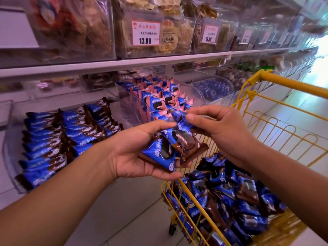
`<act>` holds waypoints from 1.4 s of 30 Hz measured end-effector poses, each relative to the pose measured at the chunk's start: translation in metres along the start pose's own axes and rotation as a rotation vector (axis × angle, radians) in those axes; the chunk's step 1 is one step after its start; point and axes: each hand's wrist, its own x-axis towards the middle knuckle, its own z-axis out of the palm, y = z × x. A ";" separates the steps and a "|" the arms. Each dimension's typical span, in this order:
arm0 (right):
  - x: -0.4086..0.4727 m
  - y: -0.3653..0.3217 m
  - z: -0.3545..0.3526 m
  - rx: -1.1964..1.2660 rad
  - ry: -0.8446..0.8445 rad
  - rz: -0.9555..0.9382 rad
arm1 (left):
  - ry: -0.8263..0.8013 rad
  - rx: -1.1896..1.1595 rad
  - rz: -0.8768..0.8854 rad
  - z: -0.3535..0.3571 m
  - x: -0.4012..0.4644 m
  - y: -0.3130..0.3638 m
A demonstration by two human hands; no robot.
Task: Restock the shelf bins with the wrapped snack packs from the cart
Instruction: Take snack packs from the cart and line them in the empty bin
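Observation:
My left hand (134, 148) holds a small stack of blue-and-brown wrapped snack packs (170, 148) above the cart's front corner, fingers curled under them and thumb on top. My right hand (218, 125) pinches the top end of the uppermost pack (179, 119) between thumb and fingers. The yellow wire cart (284, 134) at the lower right holds a heap of the same packs (230, 196). On the lower shelf to the left, a clear bin (10, 157) holds neat rows of blue-and-brown packs (62, 135).
A middle clear bin (195, 95) holds blue-and-pink packs. Further bins of other snacks run along the lower shelf to the right. The upper shelf (159, 62) carries clear boxes of biscuits with price tags (145, 33). Grey floor tiles lie below.

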 end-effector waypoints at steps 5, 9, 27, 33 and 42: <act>0.004 -0.011 -0.010 0.132 0.189 -0.062 | 0.145 -0.188 0.165 -0.003 0.006 0.000; -0.004 -0.009 -0.007 0.066 -0.030 -0.055 | 0.139 -0.250 0.287 -0.006 0.005 0.003; -0.004 -0.011 -0.022 -0.452 -0.637 0.008 | 0.134 0.350 -0.103 -0.010 -0.008 0.008; -0.002 -0.014 -0.022 -0.398 -0.531 -0.041 | 0.025 0.262 0.034 -0.011 -0.017 0.005; -0.001 -0.030 -0.025 -0.411 -0.456 -0.240 | 0.016 0.154 0.175 -0.007 -0.015 0.003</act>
